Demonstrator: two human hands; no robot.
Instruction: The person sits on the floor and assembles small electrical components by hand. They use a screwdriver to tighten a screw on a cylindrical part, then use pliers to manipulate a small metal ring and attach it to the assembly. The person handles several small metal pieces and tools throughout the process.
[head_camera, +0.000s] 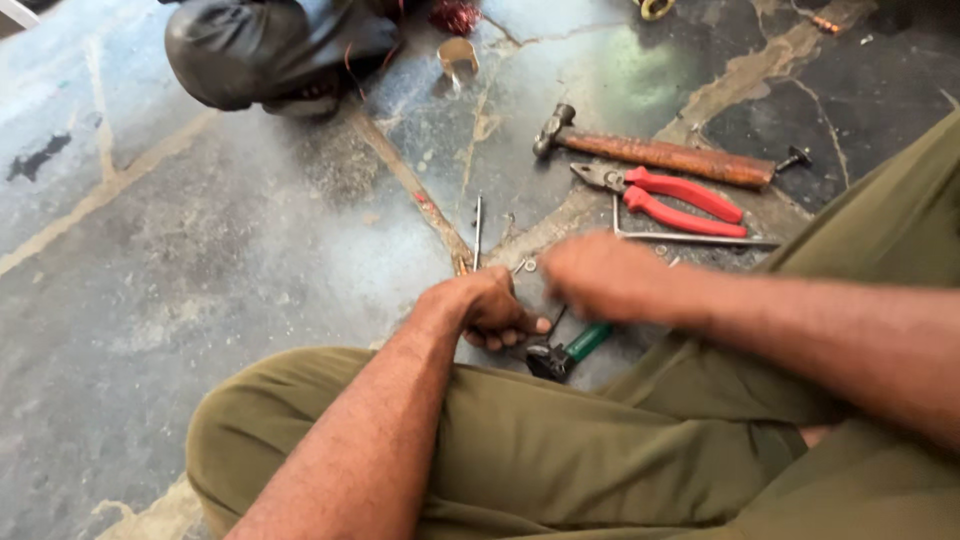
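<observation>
Sitting on a cracked grey floor (200, 250), a person in olive green trousers (600, 460) has both hands low near the middle of the view. The left hand (490, 305) is curled into a loose fist, with the knuckles up and the fingertips tucked down against the floor. It seems to be pinching something small, but the fingers hide it, so I cannot tell what it is. The right hand (600, 275) is blurry. It hangs just over the floor at about 3 o'clock from the left hand, and I cannot tell if it is spread or holding anything.

A tool with a green handle (575, 348) and a dark head lies on the floor, just at 5 o'clock from the left hand and close to it, partly under the right wrist. A thin metal rod (478, 232) lies at 12 o'clock from the left hand. Little metal washers (527, 266) sit between the two hands.

Farther up, at 1 o'clock, red-handled pliers (670, 200) lie beside a hammer with a brown wooden handle (650, 152). A bent metal bar (690, 238) lies just below the pliers. At the top, at 11 o'clock, there is a dark shiny bundle (270, 50), with a short brass ring (458, 57) just to its right.
</observation>
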